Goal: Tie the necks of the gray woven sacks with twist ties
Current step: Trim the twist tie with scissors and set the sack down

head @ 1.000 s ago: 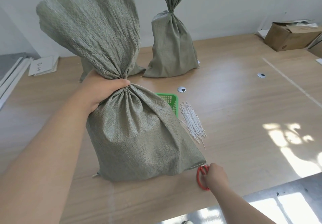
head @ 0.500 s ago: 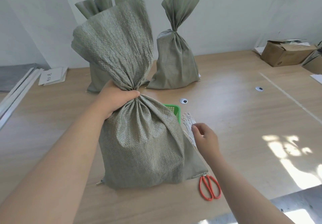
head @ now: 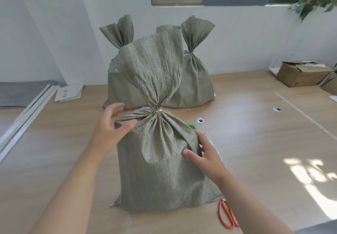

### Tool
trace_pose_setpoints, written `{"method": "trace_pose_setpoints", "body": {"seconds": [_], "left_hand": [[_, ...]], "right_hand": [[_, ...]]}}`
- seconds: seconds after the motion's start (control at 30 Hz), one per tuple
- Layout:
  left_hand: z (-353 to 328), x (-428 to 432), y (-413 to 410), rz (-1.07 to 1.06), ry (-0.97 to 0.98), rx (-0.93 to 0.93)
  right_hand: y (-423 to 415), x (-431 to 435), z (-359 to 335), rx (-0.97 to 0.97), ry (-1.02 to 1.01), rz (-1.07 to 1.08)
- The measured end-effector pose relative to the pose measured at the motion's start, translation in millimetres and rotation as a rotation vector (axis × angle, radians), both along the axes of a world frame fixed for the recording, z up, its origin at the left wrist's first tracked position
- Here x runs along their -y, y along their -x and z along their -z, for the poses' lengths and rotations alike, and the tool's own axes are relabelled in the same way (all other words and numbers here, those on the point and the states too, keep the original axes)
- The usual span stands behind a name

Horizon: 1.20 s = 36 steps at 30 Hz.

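A full gray woven sack [head: 160, 170] stands upright on the wooden table in front of me. Its neck is bunched and bound by a pale twist tie [head: 160, 110]. My left hand [head: 111, 129] is open beside the sack's left shoulder, thumb touching the fabric. My right hand [head: 206, 153] lies open against the sack's right side. Two more sacks stand behind it, one at the left [head: 118, 88] and one at the right [head: 195, 80], both with gathered necks. A bundle of white ties [head: 213, 142] peeks out behind my right hand.
Red-handled scissors [head: 228, 215] lie at the sack's front right corner. A green basket [head: 191, 125] is mostly hidden behind the sack. A cardboard box [head: 299, 75] sits at the far right, papers [head: 68, 93] at the far left. Round cable grommets [head: 199, 119] dot the table.
My left hand has let go of the sack's neck, which now carries a tie. My right hand moved from the tie bundle to the sack's side. The view tilted up.
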<state>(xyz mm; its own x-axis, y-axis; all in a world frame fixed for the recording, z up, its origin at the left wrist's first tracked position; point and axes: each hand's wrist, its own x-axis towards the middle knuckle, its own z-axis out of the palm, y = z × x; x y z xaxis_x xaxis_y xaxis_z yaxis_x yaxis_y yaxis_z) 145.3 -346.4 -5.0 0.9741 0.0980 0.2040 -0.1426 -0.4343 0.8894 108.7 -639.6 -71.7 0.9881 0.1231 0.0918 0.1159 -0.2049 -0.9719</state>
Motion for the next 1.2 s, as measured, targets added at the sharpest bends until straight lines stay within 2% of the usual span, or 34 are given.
{"method": "trace_pose_setpoints", "body": {"seconds": [0.07, 0.2, 0.33, 0.53, 0.93, 1.2], "left_hand": [[28.0, -11.5, 20.4, 0.008, 0.074, -0.021], [83.1, -25.5, 38.6, 0.079, 0.177, -0.202], [112.4, -25.8, 40.5, 0.165, 0.311, -0.304], [111.8, -14.9, 43.0, 0.135, 0.38, -0.261], [102.7, -26.2, 47.3, 0.097, 0.319, -0.222], [66.6, -28.2, 54.6, 0.101, 0.305, -0.157]], "right_hand": [[0.8, -2.1, 1.1, -0.01, 0.007, 0.018], [2.4, -5.3, 9.7, -0.053, -0.017, 0.038], [5.1, -8.4, 15.8, -0.098, -0.037, 0.037], [10.5, -17.2, 15.7, -0.124, -0.054, 0.062], [25.0, -36.3, 9.1, -0.064, -0.047, 0.129], [31.5, -42.3, -13.6, -0.007, -0.112, 0.129]]}}
